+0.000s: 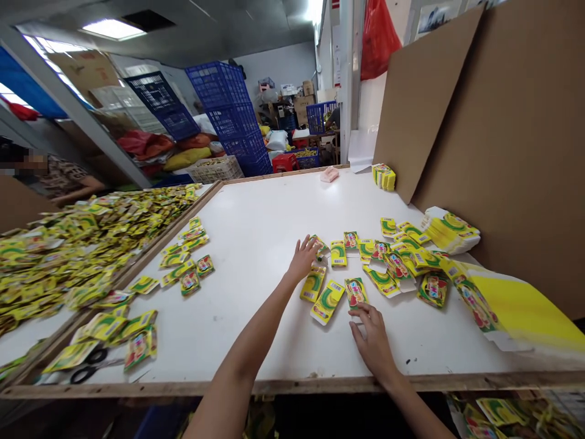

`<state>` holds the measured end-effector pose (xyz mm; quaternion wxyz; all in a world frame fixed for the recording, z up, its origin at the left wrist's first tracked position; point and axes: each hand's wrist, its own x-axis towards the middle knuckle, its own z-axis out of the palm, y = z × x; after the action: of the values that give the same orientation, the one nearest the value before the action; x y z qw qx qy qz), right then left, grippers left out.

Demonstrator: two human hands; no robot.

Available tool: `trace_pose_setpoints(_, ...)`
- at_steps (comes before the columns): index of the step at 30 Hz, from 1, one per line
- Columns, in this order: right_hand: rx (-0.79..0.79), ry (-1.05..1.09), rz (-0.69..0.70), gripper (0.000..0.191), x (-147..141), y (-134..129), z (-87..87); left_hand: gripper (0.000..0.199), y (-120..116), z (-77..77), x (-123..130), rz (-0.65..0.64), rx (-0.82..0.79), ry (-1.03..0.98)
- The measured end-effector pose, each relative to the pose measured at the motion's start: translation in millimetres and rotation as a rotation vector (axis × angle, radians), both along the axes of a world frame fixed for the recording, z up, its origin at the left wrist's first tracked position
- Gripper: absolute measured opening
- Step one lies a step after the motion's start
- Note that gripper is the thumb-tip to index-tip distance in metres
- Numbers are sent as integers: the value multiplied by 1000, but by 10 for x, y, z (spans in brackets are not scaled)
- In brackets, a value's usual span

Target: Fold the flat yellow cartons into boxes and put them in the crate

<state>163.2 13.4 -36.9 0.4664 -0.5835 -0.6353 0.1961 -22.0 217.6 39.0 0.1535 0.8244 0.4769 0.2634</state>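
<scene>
My left hand (pixel 302 261) reaches across the white table with its fingers spread. Its fingertips lie over a small printed carton (pixel 320 245), partly hidden by them. Closer to me, my right hand (pixel 373 342) has its thumb apart from the fingers, and the fingertips touch the near end of a green and red carton (pixel 356 292). Between the hands lie a yellow carton with a green arc (pixel 328 302) and another yellow carton (pixel 313 284). Just beyond them is a carton with a barcode (pixel 338 253).
Many cartons (pixel 402 259) lie loosely to the right, near a stack of flat cartons (pixel 450 230) and a yellow printed sheet (pixel 525 305). Scissors (pixel 89 366) lie at front left. Beyond a wooden strip (pixel 169 235) spreads a large carton pile (pixel 100 244); a person (pixel 68 174) sits behind it.
</scene>
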Motion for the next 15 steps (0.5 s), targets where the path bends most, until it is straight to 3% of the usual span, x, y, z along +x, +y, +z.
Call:
trace_pose_setpoints(3, 54, 52, 5, 20, 20, -10, 42, 10, 81, 185, -2, 52, -22, -60)
trace_pose_setpoints(5, 86, 117, 1, 20, 36, -41, 83, 6, -69, 249, -60, 132, -8, -105)
trace_pose_setpoints(8, 67, 237, -13, 22, 19, -125, 155, 26, -632, 221, -111, 188, -91, -311)
trace_pose_setpoints(11, 26, 364, 74, 30, -51, -208, 216, 47, -1416, 79, -19, 96, -379, -713)
trace_pose_setpoints(13, 4, 436, 162, 35, -97, -240, 235, 48, -1860, -40, 90, 76, -509, -873)
trace_pose_setpoints(15, -38, 452, 206, 36, -122, -254, 231, 45, -2145, -160, 176, 101, -561, -951)
